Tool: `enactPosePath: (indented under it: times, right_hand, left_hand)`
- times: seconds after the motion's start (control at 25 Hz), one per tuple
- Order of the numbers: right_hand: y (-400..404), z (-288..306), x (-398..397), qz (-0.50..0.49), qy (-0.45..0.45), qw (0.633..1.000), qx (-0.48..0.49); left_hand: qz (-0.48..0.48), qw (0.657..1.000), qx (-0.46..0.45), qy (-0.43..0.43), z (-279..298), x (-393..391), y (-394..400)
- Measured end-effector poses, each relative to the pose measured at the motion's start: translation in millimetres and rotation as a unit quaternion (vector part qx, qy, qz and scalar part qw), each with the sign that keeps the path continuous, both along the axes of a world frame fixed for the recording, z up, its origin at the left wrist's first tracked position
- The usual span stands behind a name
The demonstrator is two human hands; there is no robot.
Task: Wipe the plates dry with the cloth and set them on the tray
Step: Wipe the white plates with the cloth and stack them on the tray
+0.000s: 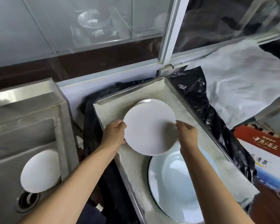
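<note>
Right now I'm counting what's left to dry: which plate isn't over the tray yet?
The white plate lying in the steel sink on the left, near the drain. The others are on the tray or held above it.

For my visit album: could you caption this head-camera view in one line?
Both hands, left hand and right hand, hold a white plate over the cloth-lined metal tray.

Both hands, left hand point(116, 133) and right hand point(187, 132), hold a white plate point(149, 128) (tilted) above the tray point(132, 92).
</note>
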State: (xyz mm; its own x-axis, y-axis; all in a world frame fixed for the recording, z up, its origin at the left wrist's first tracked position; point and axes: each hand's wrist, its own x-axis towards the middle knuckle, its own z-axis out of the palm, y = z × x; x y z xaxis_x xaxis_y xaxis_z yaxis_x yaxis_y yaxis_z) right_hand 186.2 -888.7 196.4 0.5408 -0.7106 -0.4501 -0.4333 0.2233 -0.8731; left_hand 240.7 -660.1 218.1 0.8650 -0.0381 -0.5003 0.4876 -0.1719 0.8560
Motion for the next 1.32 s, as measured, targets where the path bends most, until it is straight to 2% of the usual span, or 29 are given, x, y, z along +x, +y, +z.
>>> enactPosePath:
  times: [0.36, 0.56, 0.72, 0.88, 1.08, 1.32]
  right_hand:
    - [-21.0, -16.9, 31.4, 0.023, 0.029, 0.996, -0.078]
    - [-13.9, -15.9, 30.8, 0.048, 0.035, 0.992, -0.108]
    - [0.0, -7.9, 22.6, 0.111, 0.051, 0.972, -0.202]
    - [37.3, 9.6, 9.0, 0.154, 0.0, 0.959, -0.236]
    - [103.2, 26.0, -13.9, 0.207, -0.045, 0.955, -0.208]
    - [201.1, 36.2, -42.0, 0.269, -0.077, 0.945, -0.172]
  left_hand:
    - [-0.025, 1.0, -0.004, -0.009, -22.4, 25.9, -36.1]
    - [-0.048, 0.998, 0.026, -0.024, -25.3, 23.4, -36.0]
    - [-0.073, 0.994, 0.044, -0.063, -24.6, 17.1, -28.4]
    - [-0.07, 0.99, 0.042, -0.111, -11.2, -0.4, -8.9]
    - [-0.076, 0.984, 0.06, -0.146, 12.7, -33.8, 39.1]
    - [-0.019, 0.986, 0.082, -0.142, 26.9, -87.0, 133.5]
